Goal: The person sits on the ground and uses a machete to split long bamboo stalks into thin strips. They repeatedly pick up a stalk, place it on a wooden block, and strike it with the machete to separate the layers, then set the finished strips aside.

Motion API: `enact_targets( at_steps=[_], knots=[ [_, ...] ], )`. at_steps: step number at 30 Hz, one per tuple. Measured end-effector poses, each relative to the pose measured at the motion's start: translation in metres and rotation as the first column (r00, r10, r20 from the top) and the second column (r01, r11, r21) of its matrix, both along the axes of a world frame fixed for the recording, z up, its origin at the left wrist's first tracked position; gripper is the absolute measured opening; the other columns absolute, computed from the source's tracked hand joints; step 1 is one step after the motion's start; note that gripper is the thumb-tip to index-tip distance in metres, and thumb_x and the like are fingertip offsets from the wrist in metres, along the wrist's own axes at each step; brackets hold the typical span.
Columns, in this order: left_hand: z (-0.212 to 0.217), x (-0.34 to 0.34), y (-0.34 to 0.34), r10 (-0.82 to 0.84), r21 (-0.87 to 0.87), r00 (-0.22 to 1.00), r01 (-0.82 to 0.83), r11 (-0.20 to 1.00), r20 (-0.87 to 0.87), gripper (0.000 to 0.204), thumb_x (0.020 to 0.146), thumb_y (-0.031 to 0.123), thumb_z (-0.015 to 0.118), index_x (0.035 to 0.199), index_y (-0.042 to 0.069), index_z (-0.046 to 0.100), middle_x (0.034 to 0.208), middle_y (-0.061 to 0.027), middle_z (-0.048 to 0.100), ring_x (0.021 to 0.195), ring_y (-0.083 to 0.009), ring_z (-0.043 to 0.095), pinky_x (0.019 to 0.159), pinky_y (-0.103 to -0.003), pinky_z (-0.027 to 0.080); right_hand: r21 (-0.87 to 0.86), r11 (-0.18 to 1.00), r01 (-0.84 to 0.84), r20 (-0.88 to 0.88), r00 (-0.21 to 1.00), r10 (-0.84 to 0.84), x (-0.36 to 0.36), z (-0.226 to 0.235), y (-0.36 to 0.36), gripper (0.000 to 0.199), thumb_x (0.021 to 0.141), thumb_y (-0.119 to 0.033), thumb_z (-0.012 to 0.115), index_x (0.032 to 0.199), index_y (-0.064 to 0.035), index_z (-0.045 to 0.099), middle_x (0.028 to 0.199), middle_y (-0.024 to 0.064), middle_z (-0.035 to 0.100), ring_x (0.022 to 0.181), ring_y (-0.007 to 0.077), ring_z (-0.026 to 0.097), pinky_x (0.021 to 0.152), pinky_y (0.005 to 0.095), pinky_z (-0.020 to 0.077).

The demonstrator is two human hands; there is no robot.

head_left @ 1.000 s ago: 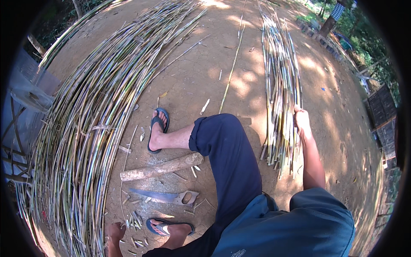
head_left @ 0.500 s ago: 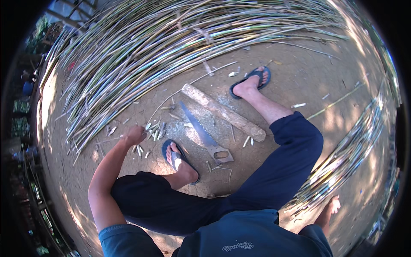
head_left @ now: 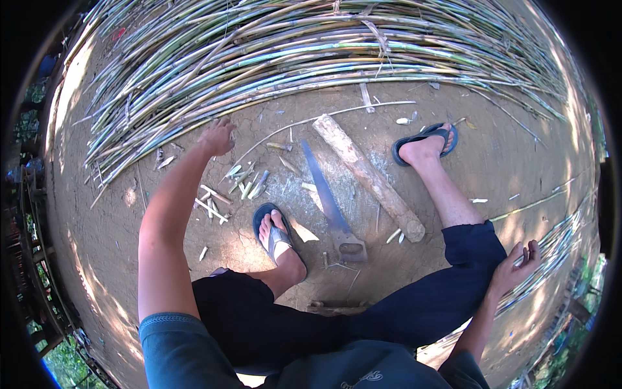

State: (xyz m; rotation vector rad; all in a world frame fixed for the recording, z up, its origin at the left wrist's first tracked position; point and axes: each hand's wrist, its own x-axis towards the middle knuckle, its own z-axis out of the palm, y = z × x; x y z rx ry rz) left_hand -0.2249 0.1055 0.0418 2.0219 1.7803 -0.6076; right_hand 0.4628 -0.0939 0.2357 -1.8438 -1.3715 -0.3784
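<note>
I sit on bare earth with both legs out, in blue flip-flops. My left hand [head_left: 218,137] reaches forward to the near edge of a big heap of long bamboo canes [head_left: 311,52]; whether its fingers hold a cane I cannot tell. My right hand [head_left: 515,267] hangs beside my right knee, fingers loosely spread, empty, just above a smaller row of canes [head_left: 551,249]. Between my feet lie a hand saw [head_left: 330,204] and a short wooden log [head_left: 369,176].
Cut bamboo offcuts [head_left: 233,188] litter the ground near my left foot [head_left: 277,236]. My right foot [head_left: 424,146] rests beyond the log. A thin loose cane [head_left: 324,117] lies across the dirt. A low wooden piece [head_left: 337,306] sits under my legs.
The view has swung from the right-hand row of canes to the big heap. My left hand has moved forward to the heap's edge; my right hand has lifted off the smaller row.
</note>
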Motion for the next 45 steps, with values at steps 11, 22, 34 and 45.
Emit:
enact_targets(
  at_steps=[11,22,34,45],
  knots=[
    [-0.053,-0.026,0.064,0.341,0.141,0.932,-0.323,0.936,-0.125,0.058,0.086,0.031,0.059,0.134,0.001,0.043,0.143,-0.0195,0.041,0.134,-0.0348,0.038,0.11,-0.049,0.033,-0.265,0.964,-0.026,0.209,0.974,0.084,-0.026,-0.038,0.035,0.023,0.087,-0.009,0.063,0.108,-0.0005,0.058,0.116,0.0169,0.053,0.109,0.0319,0.05,0.087,0.0402,0.046],
    [0.082,0.023,-0.01,0.061,0.391,0.984,-0.123,0.912,0.167,0.035,0.082,0.036,0.063,0.083,0.002,0.066,0.077,-0.022,0.065,0.072,-0.0406,0.063,0.068,-0.049,0.049,-0.337,0.941,-0.046,0.033,0.998,0.06,-0.019,-0.041,0.024,0.013,0.083,-0.008,0.066,0.093,-0.0012,0.061,0.105,0.0152,0.056,0.099,0.034,0.058,0.086,0.0405,0.0472],
    [0.274,0.084,-0.132,0.01,0.778,0.996,-0.077,0.624,0.091,0.03,0.07,0.026,0.072,0.062,0.002,0.057,0.057,-0.0179,0.056,0.051,-0.036,0.057,0.051,-0.043,0.043,0.182,0.801,-0.57,-0.924,0.179,0.338,-0.109,-0.039,0.048,0.054,0.097,-0.036,0.058,0.132,-0.0001,0.04,0.115,0.0155,0.062,0.103,0.0185,0.06,0.084,0.0306,0.049],
    [0.319,0.103,-0.217,-0.044,0.62,0.975,-0.103,0.778,0.217,0.023,0.08,0.013,0.066,0.066,0.001,0.052,0.053,-0.018,0.045,0.045,-0.0312,0.045,0.047,-0.038,0.034,0.428,0.857,-0.288,-0.874,-0.375,0.311,-0.161,0.056,0.086,0.039,0.099,-0.03,0.053,0.127,-0.0044,0.041,0.112,0.0161,0.059,0.106,0.0254,0.061,0.083,0.0362,0.0524]
  ],
)
